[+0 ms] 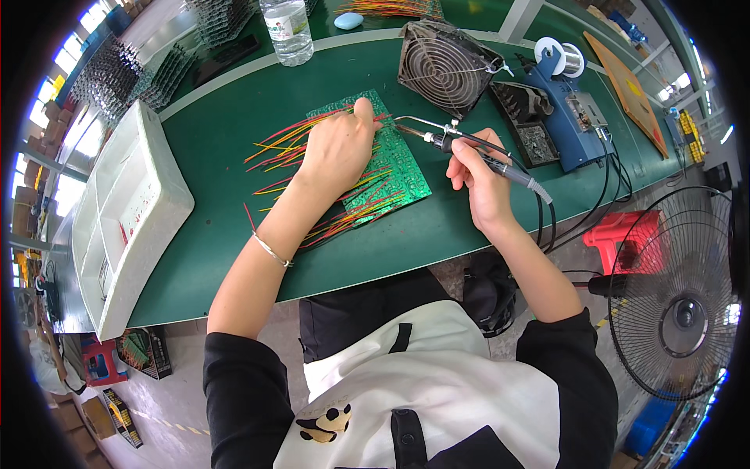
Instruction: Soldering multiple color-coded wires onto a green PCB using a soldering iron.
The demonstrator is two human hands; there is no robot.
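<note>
My right hand (486,187) grips a soldering iron (504,167) with a thin metal feed tube (422,122) along it; the tip points left over a green circuit board panel (405,168). My left hand (340,148) is closed above the board, thumb and fingers pinched at a red wire (383,118) close to the iron's tip. Rows of red and yellow wires (273,150) stick out from the board to the left, under and beside my left hand. More such wires (375,206) lie across its near part. My fingers hide the pinched wire's other end.
Behind the board stand a small box fan (445,70) and a water bottle (289,35). At right are a blue soldering station (569,117) with a solder spool (573,60) and an iron stand (525,125). A white foam tray (160,199) stands left; a floor fan (676,313) stands right.
</note>
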